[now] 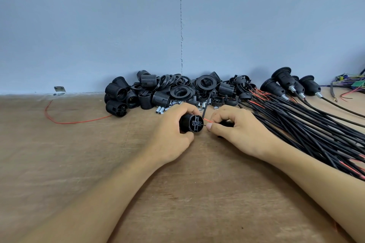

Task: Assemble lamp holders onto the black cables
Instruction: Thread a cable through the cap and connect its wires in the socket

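Two hands meet in the middle of the frame, low above the worktop (79,163). Our left hand (169,134) grips a holder (192,123): its fingers (185,108) are curled round the body, and the back end, with the terminal slots, looks toward the right. Our right hand (237,132) pinches a red wire (207,120) between thumb and forefinger, closed tight on it, just beside that back end. A thin black wire (204,111) goes up from the same place; we cannot tell if it is seated. Something black shows under the right palm, but we cannot tell what it is.

We judge that the step in hand is to push the wire end into its terminal. To do it well, we should hold the holder steady and turned so that the slot is visible. We should grip the wire close to its tip so that it does not bend, and push straight along the slot, not at an angle. A light pull afterwards would show if it sits firm.

Behind, in the upper middle, lies the pile (158,90) of loose holders and rings, with small metal tubes (161,109) before it. The cables (306,124) fan out at the right, and some finished assemblies (286,85) lie at the upper right.
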